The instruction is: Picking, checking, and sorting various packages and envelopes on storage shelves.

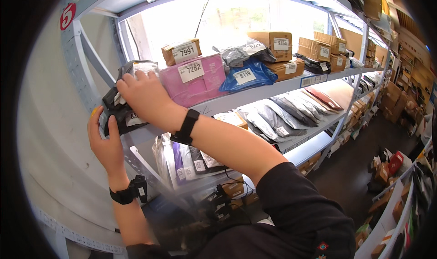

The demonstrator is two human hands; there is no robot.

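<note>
My right hand (146, 97) reaches over the dark plastic mailer parcels at the left end of the upper shelf. Its fingers bend over a dark grey parcel (128, 68) with a pale label; whether they grip it is hidden. Beneath, a black mailer bag (111, 100) lies against the shelf's end, partly covered by the hand. My left hand (106, 146) is raised at the shelf's left corner, thumb and fingers apart, close beside the black bag. A pink-wrapped box (193, 78) stands just right of my right hand, with a small cardboard box (181, 51) on top.
A blue mailer (247, 74), a grey mailer (239, 51) and cardboard boxes (273, 42) continue along the upper shelf. Mailers stand in rows on the lower shelf (317, 127). A metal upright (80, 54) and white wall (51, 122) bound the left. Another rack (392, 211) lines the aisle.
</note>
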